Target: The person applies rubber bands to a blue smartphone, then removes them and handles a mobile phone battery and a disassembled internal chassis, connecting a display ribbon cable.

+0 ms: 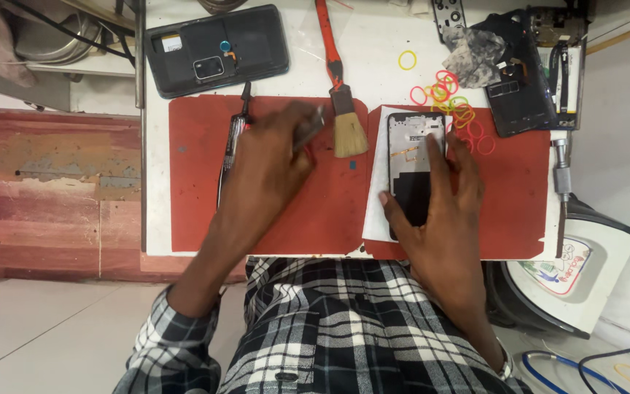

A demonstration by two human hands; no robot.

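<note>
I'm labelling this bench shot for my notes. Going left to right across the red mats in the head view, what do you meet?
Black pen-like tool → left hand with a small metal tool → paintbrush → opened phone frame under the right hand → coloured rubber bands → screwdriver at the right edge.

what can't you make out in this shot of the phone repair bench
- Head view: the left hand is motion-blurred, so the thin metal tool in it cannot be identified.
- The right hand covers the lower half of the open phone frame.
- The dismantled phone at top right is partly under a crumpled grey cloth.
- The white machine is cut off by the right edge.
</note>
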